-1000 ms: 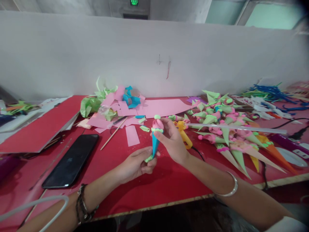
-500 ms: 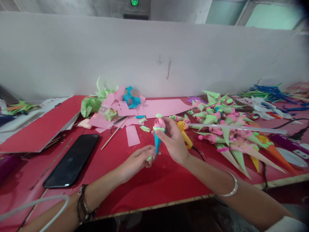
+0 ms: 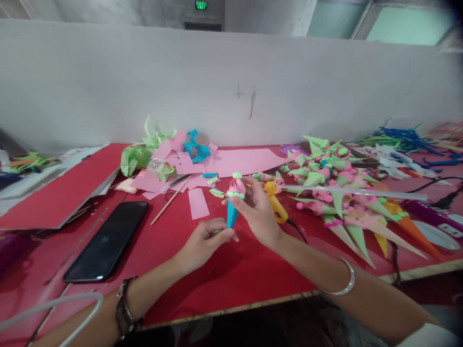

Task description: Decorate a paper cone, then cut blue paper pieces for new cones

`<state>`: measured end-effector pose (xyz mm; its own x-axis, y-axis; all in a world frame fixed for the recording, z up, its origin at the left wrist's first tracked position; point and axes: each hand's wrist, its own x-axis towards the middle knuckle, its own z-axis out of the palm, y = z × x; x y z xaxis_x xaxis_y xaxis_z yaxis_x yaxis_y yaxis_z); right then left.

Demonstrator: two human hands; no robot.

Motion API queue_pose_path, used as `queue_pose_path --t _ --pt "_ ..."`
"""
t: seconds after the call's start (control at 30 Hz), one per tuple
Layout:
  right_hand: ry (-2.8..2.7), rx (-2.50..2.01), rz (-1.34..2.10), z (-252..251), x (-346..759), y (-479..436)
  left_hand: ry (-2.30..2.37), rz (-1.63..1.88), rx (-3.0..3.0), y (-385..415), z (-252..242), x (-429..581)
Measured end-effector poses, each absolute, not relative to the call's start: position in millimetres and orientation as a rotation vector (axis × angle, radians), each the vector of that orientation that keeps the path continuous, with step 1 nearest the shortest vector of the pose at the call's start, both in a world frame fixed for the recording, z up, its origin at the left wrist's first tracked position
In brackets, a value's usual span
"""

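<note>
A blue paper cone (image 3: pixel 231 212) with a pink ruffled top and a small green ball stands upright over the red table (image 3: pixel 224 279). My right hand (image 3: pixel 258 212) grips the cone near its pink top, fingers wrapped round it. My left hand (image 3: pixel 206 238) pinches the cone's pointed lower tip, where a bit of green paper shows between the fingers. A yellow glue gun (image 3: pixel 275 202) lies just behind my right hand.
A black phone (image 3: pixel 106 241) lies at the left. Pink, green and blue paper scraps (image 3: pixel 181 159) and a wooden stick (image 3: pixel 170 200) sit behind. A heap of finished paper cones (image 3: pixel 343 197) and a clear glue stick (image 3: pixel 354 192) fill the right. A red board (image 3: pixel 61 188) lies at far left.
The cone has shifted slightly left and my left hand has closed tighter round its lower tip, covering more of the green piece. My right hand stays on the top.
</note>
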<state>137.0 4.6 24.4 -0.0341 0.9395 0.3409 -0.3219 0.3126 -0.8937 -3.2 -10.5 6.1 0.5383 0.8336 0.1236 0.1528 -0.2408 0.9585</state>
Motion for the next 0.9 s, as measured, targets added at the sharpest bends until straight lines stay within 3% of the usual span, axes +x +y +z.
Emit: queue_pose_path --t 0.9 --pt "-1.292 -0.638 1.241 22.8 135.4 0.5 0.91 0.927 1.651 -8.2 3.0 -1.5"
